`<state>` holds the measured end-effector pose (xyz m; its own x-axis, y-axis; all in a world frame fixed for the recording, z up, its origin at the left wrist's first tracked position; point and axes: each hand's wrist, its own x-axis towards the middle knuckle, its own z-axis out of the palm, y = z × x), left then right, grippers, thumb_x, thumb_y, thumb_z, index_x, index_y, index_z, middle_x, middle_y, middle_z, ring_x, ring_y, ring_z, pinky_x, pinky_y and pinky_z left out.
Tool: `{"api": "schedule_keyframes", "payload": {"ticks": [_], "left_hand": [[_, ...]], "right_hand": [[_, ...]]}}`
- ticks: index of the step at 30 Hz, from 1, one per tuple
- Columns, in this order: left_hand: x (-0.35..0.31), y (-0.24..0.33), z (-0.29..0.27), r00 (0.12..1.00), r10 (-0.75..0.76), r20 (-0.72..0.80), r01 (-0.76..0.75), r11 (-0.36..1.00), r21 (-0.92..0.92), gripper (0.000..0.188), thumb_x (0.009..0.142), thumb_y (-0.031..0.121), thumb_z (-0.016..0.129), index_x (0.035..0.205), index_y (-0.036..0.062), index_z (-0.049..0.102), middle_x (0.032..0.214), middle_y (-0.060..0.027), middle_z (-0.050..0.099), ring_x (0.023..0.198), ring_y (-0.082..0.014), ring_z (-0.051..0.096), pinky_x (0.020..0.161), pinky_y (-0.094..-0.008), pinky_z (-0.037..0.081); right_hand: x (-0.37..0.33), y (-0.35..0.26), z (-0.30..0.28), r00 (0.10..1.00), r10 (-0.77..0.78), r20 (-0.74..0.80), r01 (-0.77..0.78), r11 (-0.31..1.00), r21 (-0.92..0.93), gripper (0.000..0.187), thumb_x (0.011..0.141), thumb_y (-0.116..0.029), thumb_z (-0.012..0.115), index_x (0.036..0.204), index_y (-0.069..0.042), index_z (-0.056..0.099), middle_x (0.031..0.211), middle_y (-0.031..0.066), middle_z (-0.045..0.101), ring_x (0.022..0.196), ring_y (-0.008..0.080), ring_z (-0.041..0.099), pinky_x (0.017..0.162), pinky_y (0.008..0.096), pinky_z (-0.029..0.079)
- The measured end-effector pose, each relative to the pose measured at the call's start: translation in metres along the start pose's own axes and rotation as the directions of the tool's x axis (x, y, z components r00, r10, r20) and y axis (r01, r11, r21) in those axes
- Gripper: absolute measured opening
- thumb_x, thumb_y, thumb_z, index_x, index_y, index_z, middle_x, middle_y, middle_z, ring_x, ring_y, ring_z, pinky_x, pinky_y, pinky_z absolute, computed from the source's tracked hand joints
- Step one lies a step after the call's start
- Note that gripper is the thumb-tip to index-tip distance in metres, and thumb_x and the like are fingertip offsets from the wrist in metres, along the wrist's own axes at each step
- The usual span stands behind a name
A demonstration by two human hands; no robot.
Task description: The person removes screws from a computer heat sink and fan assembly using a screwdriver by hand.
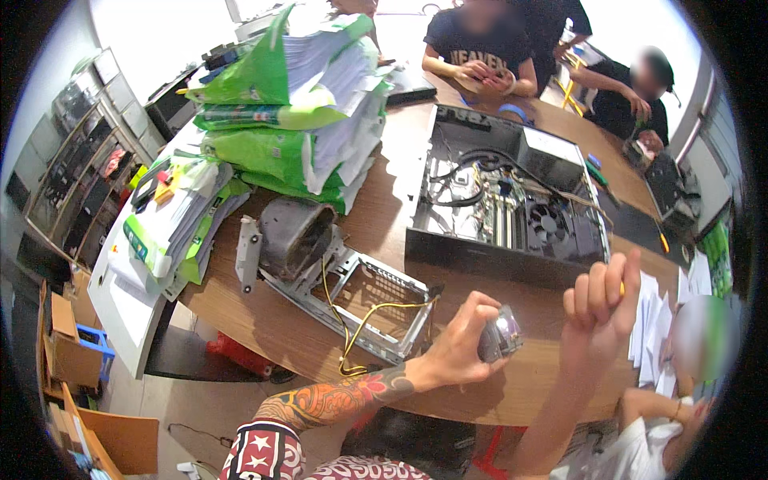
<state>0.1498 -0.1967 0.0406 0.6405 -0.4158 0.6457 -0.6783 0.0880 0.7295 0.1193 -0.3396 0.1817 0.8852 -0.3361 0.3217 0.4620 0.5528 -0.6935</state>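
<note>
My left hand (460, 344) is closed around a small shiny grey part (502, 334) with a metallic look, held above the front of the wooden table. Its exact kind is not clear. To the right, my right hand (600, 308) is raised with curled fingers; a bit of yellow shows between them, but what it belongs to is hidden. Left of my left hand lies a metal computer bracket (384, 320) with yellow and black wires (352, 336) across it. A dark rounded duct (296, 236) sits at its far end. Beyond both hands stands an opened computer case (480, 252), its fan and cables exposed.
Tall stacks of paper in green wrapping (264, 152) rise at the far left. A green-handled screwdriver (598, 172) lies beyond the case, near an orange-tipped tool (664, 240). White sheets (650, 328) lie at right. Several people sit or stand around the table (552, 392).
</note>
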Motion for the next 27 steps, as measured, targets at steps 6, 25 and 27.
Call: {"api": "schedule_keyframes", "payload": {"ticks": [6,25,27], "left_hand": [[-0.002,0.002,-0.003,1.0,-0.031,0.0,0.031,0.999,0.023,0.065,0.068,0.011,0.086,0.111,0.0068,0.037,0.114,-0.0235,0.049,0.099,-0.0354,0.055,0.083,-0.0416,0.048],[0.001,0.0,-0.002,1.0,-0.014,0.004,0.014,0.999,0.032,0.067,0.068,0.01,0.086,0.113,0.0058,0.037,0.112,-0.0215,0.049,0.094,-0.0307,0.055,0.08,-0.0382,0.047],[0.001,-0.001,0.0,1.0,-0.02,0.005,0.02,0.999,0.025,0.067,0.068,0.011,0.086,0.113,0.0059,0.037,0.112,-0.0216,0.049,0.095,-0.0308,0.055,0.08,-0.0383,0.047]], "right_hand": [[-0.001,0.0,0.002,0.965,0.054,0.255,-0.08,0.993,0.09,0.04,0.103,-0.05,0.043,0.087,-0.014,0.037,0.051,-0.0055,0.026,0.041,0.0046,0.015,0.036,0.0219,0.013],[-0.006,0.001,0.013,1.0,0.023,0.017,-0.024,0.998,0.055,0.036,0.106,-0.04,0.044,0.084,-0.01,0.042,0.062,-0.0032,0.032,0.053,0.0061,0.027,0.045,0.0237,0.022],[-0.006,0.003,0.014,0.999,0.013,0.051,-0.016,0.998,0.068,0.036,0.105,-0.04,0.044,0.085,-0.01,0.041,0.061,-0.0039,0.03,0.052,0.0058,0.023,0.045,0.0241,0.019]]}}
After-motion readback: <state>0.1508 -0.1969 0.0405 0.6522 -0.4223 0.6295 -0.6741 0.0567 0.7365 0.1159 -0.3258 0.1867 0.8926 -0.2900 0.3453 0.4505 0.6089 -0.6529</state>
